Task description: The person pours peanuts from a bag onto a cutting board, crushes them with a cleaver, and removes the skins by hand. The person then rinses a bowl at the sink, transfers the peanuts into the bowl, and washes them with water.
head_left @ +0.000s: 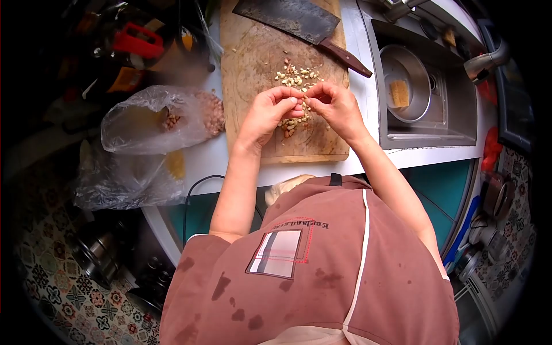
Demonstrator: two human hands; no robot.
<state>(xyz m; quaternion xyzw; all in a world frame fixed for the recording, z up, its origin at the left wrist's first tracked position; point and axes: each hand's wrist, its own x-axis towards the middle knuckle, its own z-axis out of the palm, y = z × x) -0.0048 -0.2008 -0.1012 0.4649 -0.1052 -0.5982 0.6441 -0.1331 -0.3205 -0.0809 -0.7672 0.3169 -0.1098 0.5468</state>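
Observation:
Over the wooden cutting board (247,63), my left hand (270,112) and my right hand (336,109) meet fingertip to fingertip. Both are closed in a pinch around a small peanut, mostly hidden by the fingers. Pale, skinless peanuts (296,76) lie scattered on the board just beyond and beneath my hands, with reddish bits of skin (287,133) among them. To the left, an open clear plastic bag (138,123) holds reddish, skin-on peanuts (213,114). A cleaver (299,23) with a dark blade and wooden handle rests across the board's far end.
On the right is a sink (460,123) holding a metal bowl (422,100) with a yellow sponge (399,94) inside. A faucet (486,63) reaches over it. Another crumpled plastic bag (123,184) hangs at the counter's left edge. A black cord (187,204) runs down the counter front.

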